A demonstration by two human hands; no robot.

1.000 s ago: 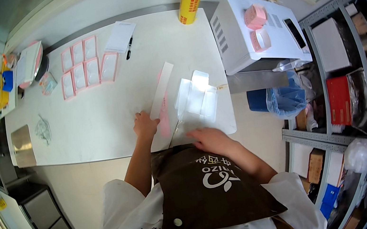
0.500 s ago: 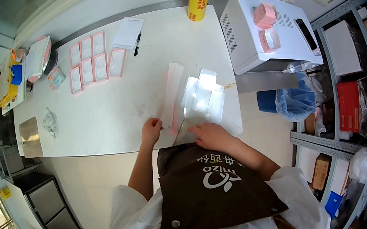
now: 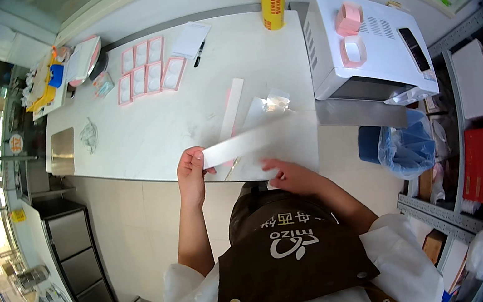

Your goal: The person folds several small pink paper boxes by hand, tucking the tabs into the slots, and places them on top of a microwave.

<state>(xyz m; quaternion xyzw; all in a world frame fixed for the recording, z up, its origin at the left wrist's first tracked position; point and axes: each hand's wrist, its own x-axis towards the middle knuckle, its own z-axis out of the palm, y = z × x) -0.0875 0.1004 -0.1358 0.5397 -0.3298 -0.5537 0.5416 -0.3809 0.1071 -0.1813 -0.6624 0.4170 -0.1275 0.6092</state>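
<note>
My left hand pinches one end of a long white card strip, lifted above the table's near edge. The strip slants up to the right, blurred by motion. Beneath it lie more strips, white with pink showing along one side. The clear plastic folded-out box sits right of them, largely covered by the raised strip. My right hand is at the table edge, below the strip and apart from it, fingers loosely spread and holding nothing visible. A thin stick-like item lies between my hands.
Several pink-edged trays are at the back left, beside a paper sheet and a black pen. A yellow roll stands at the back. Two pink box rings top the white microwave. A lined bin is right.
My left hand has lifted a white strip off the pile and swung it over the plastic box. My right hand has drawn back slightly right. The whole view has shifted.
</note>
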